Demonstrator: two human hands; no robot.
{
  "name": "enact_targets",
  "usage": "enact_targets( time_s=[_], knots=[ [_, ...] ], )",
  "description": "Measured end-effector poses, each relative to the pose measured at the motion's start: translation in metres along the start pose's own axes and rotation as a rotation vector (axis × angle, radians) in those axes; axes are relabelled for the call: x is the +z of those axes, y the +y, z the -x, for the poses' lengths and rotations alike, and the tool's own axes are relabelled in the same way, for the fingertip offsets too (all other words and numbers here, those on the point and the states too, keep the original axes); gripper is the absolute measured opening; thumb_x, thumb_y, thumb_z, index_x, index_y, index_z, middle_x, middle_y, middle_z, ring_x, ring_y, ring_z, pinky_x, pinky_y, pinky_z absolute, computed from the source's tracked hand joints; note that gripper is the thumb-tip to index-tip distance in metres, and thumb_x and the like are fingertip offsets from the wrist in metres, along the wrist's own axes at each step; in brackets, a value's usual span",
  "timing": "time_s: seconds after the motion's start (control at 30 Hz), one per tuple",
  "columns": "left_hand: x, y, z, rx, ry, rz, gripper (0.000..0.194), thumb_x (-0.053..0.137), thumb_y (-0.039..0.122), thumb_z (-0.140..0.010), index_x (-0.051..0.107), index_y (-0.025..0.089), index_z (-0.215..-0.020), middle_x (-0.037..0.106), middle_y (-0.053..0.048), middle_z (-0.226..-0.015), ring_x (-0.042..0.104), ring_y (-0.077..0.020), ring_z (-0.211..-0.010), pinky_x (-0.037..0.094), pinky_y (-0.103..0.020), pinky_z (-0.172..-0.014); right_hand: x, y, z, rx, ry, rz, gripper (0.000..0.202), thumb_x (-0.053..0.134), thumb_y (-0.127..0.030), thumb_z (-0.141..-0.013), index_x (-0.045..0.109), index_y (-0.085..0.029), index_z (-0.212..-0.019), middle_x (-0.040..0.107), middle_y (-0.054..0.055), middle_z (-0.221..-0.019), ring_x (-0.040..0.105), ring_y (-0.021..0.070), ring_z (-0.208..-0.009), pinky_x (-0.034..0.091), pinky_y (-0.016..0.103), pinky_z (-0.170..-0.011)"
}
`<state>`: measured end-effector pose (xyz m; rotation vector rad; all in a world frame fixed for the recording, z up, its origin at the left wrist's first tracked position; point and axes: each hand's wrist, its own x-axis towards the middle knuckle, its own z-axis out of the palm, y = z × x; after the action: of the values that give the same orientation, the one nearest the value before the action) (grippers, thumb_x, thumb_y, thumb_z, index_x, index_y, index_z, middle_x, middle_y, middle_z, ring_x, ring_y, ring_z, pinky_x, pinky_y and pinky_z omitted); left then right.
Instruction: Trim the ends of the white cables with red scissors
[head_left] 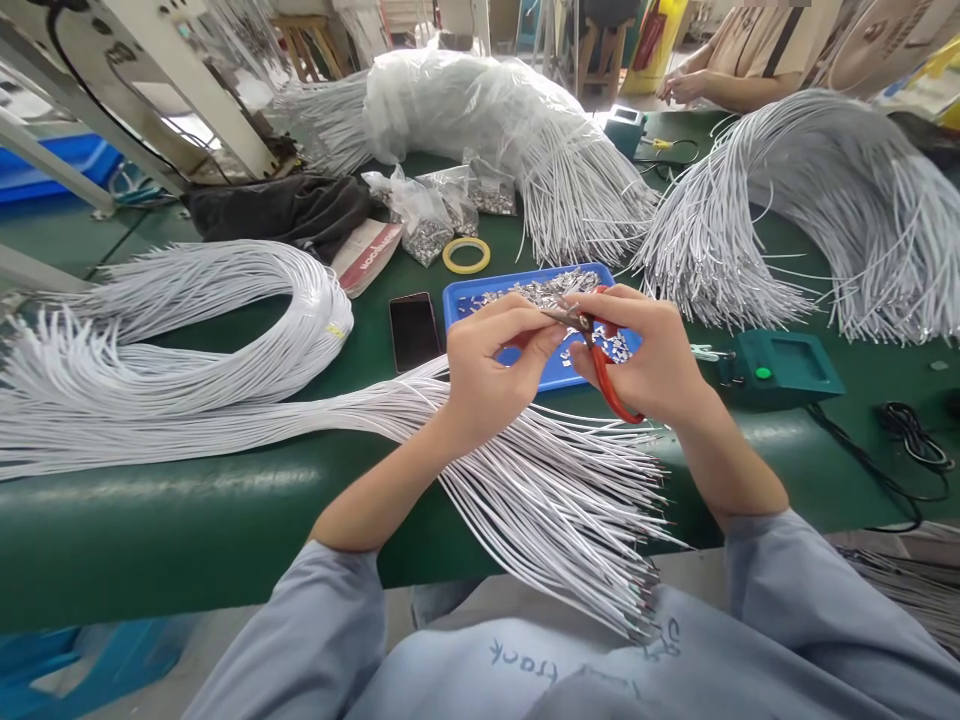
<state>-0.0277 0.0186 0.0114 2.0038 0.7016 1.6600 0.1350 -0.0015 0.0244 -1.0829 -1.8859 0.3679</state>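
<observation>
My right hand [649,340] grips a pair of scissors [606,385] with red-orange handles, its blades pointing left. Close to the blade tips, my left hand [499,360] is closed in a pinch; what sits between its fingers is too small to make out. Both hands are above a blue tray [456,300] that holds many small metal connectors [536,288]. Below my left hand, a bundle of white cables [540,500] fans out over the table edge towards my lap, dark stripped ends at the right.
A black phone [415,332] and yellow tape roll [466,255] lie left of the tray. Coiled white cables [300,330] rest at left, more bundles [847,180] behind right. A green device [784,365] stands at right. Bags of metal parts [426,225] lie behind. Another person's hands [682,88] show far off.
</observation>
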Motion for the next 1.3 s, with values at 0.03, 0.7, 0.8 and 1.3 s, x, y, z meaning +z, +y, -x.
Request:
enact_targets(
  time_s=[0.03,0.7,0.8,1.3],
  knots=[
    [0.000,0.000,0.000,-0.004,0.001,-0.005,0.009,0.067,0.013,-0.081,0.070,0.017,-0.074,0.068,-0.001,-0.069,0.059,-0.0088,-0.063,0.047,-0.019,-0.052,0.000,0.000,0.000,-0.003,-0.001,0.008,0.037,0.063,-0.011,-0.068,0.072,-0.022,-0.102,0.073,0.000,-0.085,0.064,0.0174,-0.079,0.053,0.032,-0.071],
    [-0.008,-0.003,-0.004,-0.008,0.032,0.043,0.009,0.070,0.023,-0.081,0.069,0.019,-0.073,0.065,0.000,-0.066,0.056,-0.0081,-0.059,0.042,-0.021,-0.048,-0.005,0.000,-0.001,0.089,-0.014,0.027,0.035,0.065,-0.013,-0.067,0.074,-0.020,-0.100,0.072,0.001,-0.082,0.064,0.0164,-0.075,0.052,0.031,-0.068],
    [-0.013,-0.008,-0.007,-0.115,0.112,0.129,0.012,0.072,0.031,-0.080,0.071,0.020,-0.074,0.064,0.000,-0.065,0.054,-0.0075,-0.056,0.041,-0.021,-0.047,-0.011,0.009,-0.005,0.189,-0.028,0.009,0.027,0.067,-0.015,-0.068,0.074,-0.018,-0.094,0.073,0.002,-0.078,0.066,0.0166,-0.070,0.053,0.032,-0.066],
    [0.000,0.004,0.001,-0.220,-0.106,0.254,0.006,0.075,0.019,-0.075,0.071,0.018,-0.072,0.065,0.001,-0.062,0.055,-0.0064,-0.054,0.040,-0.018,-0.044,-0.003,-0.006,0.003,0.093,0.187,-0.505,0.027,0.079,-0.029,-0.072,0.070,-0.029,-0.098,0.070,-0.004,-0.077,0.067,0.0117,-0.070,0.057,0.025,-0.062]
  ],
)
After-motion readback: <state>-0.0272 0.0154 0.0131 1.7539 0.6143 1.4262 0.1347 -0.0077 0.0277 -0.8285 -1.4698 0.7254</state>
